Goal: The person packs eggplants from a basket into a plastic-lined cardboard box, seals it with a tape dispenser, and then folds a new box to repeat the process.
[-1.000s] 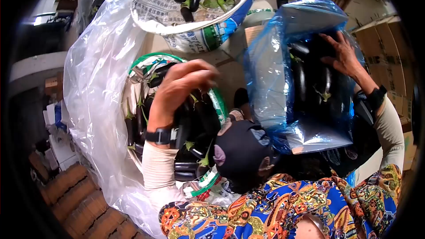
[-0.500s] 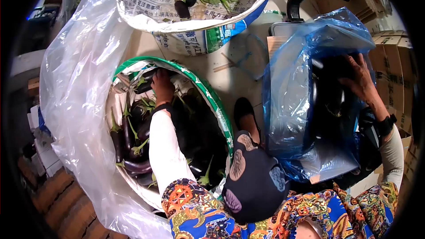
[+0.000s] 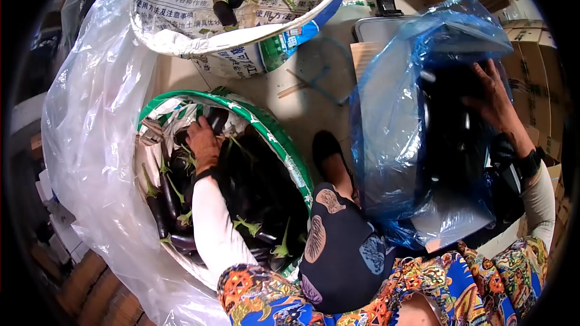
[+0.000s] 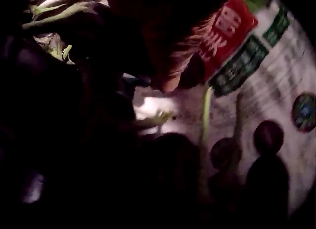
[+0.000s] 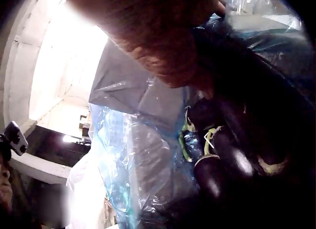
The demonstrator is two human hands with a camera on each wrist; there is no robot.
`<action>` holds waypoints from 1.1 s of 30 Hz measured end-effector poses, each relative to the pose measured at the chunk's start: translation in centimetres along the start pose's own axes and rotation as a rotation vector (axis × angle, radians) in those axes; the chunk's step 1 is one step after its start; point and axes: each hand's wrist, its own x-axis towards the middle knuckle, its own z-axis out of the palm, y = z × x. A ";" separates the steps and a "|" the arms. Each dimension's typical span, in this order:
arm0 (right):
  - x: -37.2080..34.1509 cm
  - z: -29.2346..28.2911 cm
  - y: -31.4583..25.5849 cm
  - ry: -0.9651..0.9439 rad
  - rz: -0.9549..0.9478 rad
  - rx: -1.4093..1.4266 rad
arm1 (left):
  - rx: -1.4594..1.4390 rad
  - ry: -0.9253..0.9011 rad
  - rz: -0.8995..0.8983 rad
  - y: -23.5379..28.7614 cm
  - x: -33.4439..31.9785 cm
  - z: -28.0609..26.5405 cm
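My left hand (image 3: 204, 143) reaches into a green-rimmed basket (image 3: 284, 139) filled with dark purple eggplants with green stems. Its fingers bend down beside one eggplant (image 3: 216, 119) that tilts up at the basket's far side and grip it; the thumb's hold is hidden in the head view. Deep shadow covers most of the left wrist view, where part of the hand (image 4: 170, 66) hangs above stems. On the right, my other hand (image 3: 494, 99) rests with spread fingers on eggplants (image 5: 210, 174) inside a box lined with blue plastic (image 3: 393, 139).
A larger sack-lined basket (image 3: 181, 30) with small eggplants stands at the back. Clear plastic sheeting (image 3: 90, 145) drapes along the left. Behind the blue-lined box is a scale (image 3: 386, 0); cardboard boxes (image 3: 531, 78) stack at right. My knee (image 3: 341, 247) sits between basket and box.
My left hand has come down from above into the basket, then shifted slightly nearer, and the eggplant beside it now tilts up. The right hand stays in the box.
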 end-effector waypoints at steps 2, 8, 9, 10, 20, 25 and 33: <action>0.2 0.0 0.0 -0.001 -0.020 0.005 | -0.282 0.115 -0.015 -1.7 -1.2 -1.6; 1.2 0.4 1.4 0.086 -0.255 0.033 | -1.546 -0.028 -0.478 -0.4 -4.6 -17.5; 1.9 1.3 2.6 0.110 -0.308 0.010 | -1.660 -0.034 -0.503 -0.5 -4.9 -19.3; 2.4 2.6 3.3 0.131 -0.281 0.015 | -1.764 -0.031 -0.479 -0.1 -5.5 -21.3; 3.4 5.0 1.2 0.096 -0.144 0.040 | -2.057 -0.266 0.122 16.0 -3.9 -38.8; 3.7 4.5 -0.1 0.033 -0.132 0.140 | -1.628 -0.608 0.071 27.5 -4.8 -39.7; 4.9 5.2 -1.8 0.080 -0.151 0.150 | -1.326 -0.902 -0.001 35.4 -2.8 -30.5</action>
